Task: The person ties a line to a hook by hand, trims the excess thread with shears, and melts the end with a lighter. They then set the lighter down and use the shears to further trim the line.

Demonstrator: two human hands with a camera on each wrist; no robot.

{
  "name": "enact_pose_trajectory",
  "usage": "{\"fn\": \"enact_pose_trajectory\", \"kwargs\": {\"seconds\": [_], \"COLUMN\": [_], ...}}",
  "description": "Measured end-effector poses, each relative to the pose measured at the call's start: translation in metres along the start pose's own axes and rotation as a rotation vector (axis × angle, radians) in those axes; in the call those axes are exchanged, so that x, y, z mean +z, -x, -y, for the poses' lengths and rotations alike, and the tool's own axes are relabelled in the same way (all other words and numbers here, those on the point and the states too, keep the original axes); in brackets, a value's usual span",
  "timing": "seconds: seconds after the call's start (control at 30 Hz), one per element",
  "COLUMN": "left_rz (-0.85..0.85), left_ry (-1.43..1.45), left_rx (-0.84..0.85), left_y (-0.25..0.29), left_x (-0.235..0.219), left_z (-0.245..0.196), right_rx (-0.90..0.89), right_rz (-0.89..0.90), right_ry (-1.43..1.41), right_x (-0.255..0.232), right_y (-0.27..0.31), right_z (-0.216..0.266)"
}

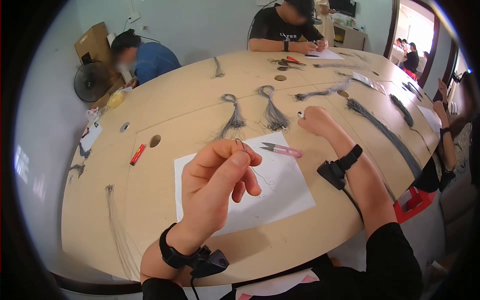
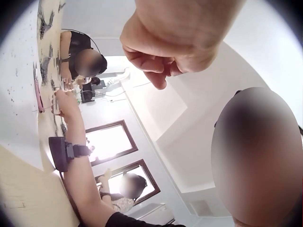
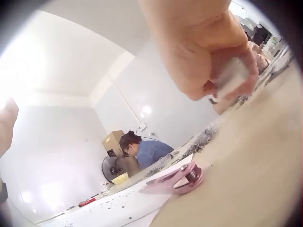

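Pinching thin dark strand (image 1: 242, 144) in left grip (image 1: 212, 175), above white paper (image 1: 285, 195), likely for clear sight; clasping whitish object (image 3: 233, 77) in right grip (image 1: 318, 121) at strand's two o'clock; having pink snips (image 1: 286, 150) at three, presumably for easy reach.

Paper sheet (image 1: 292, 200): white, matt, smooth, flecked with dark specks.
Table (image 1: 192, 100), beneath the sheet: pale wood-look top, smooth, soft sheen.
Snips (image 1: 282, 150), at the sheet's far right edge: metal blades; pink handles smooth, lightly glossy, plastic or painted metal unclear.
Strand (image 1: 243, 144), above the sheet: fine, dark, wire or thread unclear.
Looped bundle (image 1: 234, 112) and its neighbour (image 1: 272, 112), beyond the sheet: fine grey strands, rough, frayed ends.
Red tube (image 1: 138, 154), left of the sheet: glossy, plastic-looking.
Stool (image 1: 425, 197), right of the sheet: smooth red plastic.
Carton (image 1: 92, 42), far beyond the sheet, leftward: brown matt cardboard.
Sleeve (image 1: 392, 260), nearer than the sheet, rightward: matt black cloth.
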State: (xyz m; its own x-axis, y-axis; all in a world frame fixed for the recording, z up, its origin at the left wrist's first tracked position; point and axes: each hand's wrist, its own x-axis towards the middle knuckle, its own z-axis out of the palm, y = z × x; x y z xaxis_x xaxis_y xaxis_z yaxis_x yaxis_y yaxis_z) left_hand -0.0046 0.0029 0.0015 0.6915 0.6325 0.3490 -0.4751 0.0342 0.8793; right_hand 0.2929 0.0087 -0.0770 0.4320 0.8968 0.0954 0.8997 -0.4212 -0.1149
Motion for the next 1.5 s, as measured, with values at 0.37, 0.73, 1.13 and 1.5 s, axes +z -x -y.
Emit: {"fn": "enact_pose_trajectory", "kwargs": {"seconds": [0.37, 0.73, 1.13, 1.5], "left_rz": [0.008, 0.087, 0.109, -0.002], "left_ry": [-0.052, -0.131, -0.130, -0.087], "left_rx": [-0.020, 0.022, 0.025, -0.031], "left_y": [0.000, -0.002, 0.003, 0.003], "left_x": [0.001, 0.000, 0.006, 0.004], "left_z": [0.005, 0.010, 0.008, 0.004], "right_rx": [-0.541, -0.644, -0.821, -0.705], "right_rz": [-0.123, -0.143, -0.284, -0.402], "right_ry": [-1.135, -1.029, -1.090, -1.112], "right_x": [-0.101, -0.102, -0.091, -0.093], "right_y": [0.105, 0.127, 0.122, 0.127], "right_z": [0.089, 0.105, 0.103, 0.109]}}
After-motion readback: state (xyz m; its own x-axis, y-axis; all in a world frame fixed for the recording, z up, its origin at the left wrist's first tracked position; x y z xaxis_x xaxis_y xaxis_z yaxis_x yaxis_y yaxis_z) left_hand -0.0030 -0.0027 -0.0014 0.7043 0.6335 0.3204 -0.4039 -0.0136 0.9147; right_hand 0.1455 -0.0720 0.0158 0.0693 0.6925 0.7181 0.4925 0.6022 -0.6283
